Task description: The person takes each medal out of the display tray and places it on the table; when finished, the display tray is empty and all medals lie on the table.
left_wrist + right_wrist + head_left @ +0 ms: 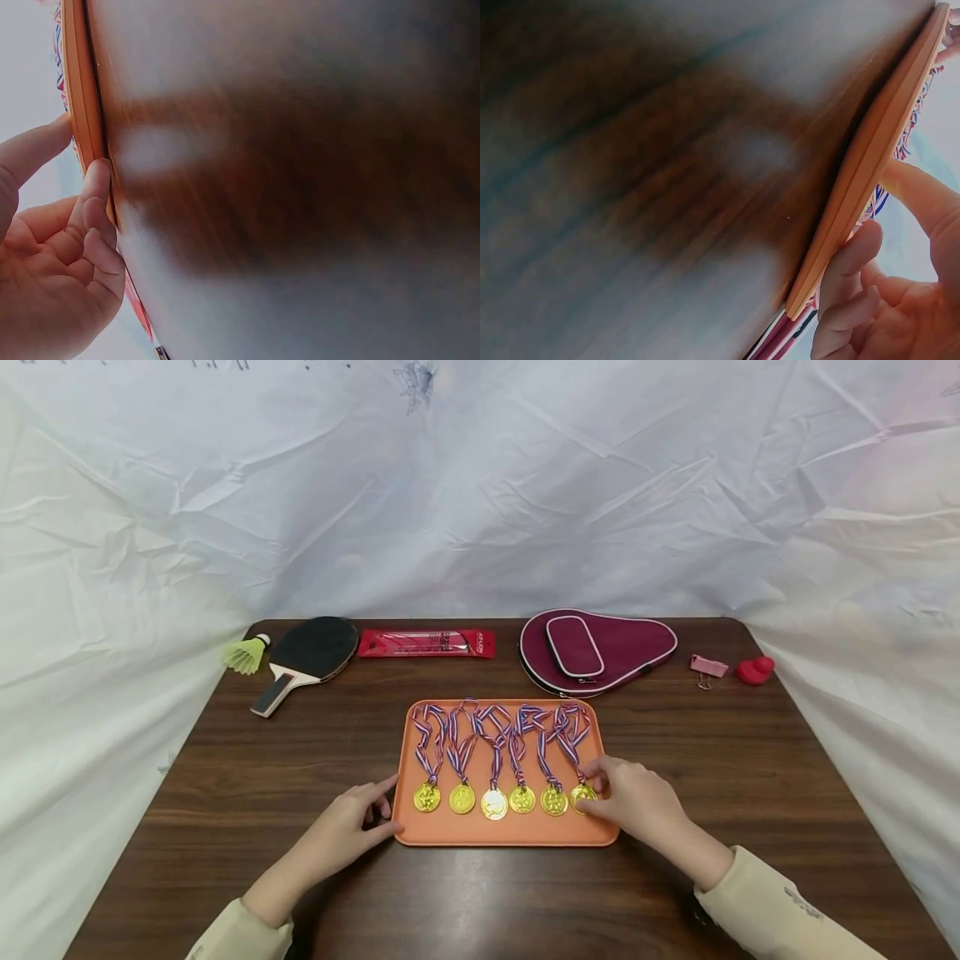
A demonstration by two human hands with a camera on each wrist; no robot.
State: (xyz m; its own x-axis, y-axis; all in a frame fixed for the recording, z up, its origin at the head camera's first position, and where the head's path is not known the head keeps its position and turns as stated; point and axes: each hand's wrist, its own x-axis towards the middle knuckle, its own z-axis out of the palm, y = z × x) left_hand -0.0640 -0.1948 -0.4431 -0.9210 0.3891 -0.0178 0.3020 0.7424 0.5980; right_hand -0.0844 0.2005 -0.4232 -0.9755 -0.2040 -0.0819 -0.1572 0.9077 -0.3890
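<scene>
Several gold medals (493, 804) on striped ribbons lie in a row on an orange tray (510, 835), their ribbons toward the back. At the tray's left edge, my left hand (345, 827) grips the rim; the left wrist view shows its thumb over the rim (84, 82) and a fingertip against the outer wall. My right hand (641, 797) reaches over the right rim and pinches the rightmost medal (582, 795) between thumb and index finger, partly covering it. In the right wrist view, the tray wall (870, 165) hides the fingertips.
Behind the tray lie a table tennis paddle (315, 647), a shuttlecock (246, 654), a red flat packet (427, 643), a maroon paddle case (630, 647), a pink binder clip (708, 667) and a small red rubber duck (755, 670). White cloth (480, 485) hangs around the dark wooden table (285, 785).
</scene>
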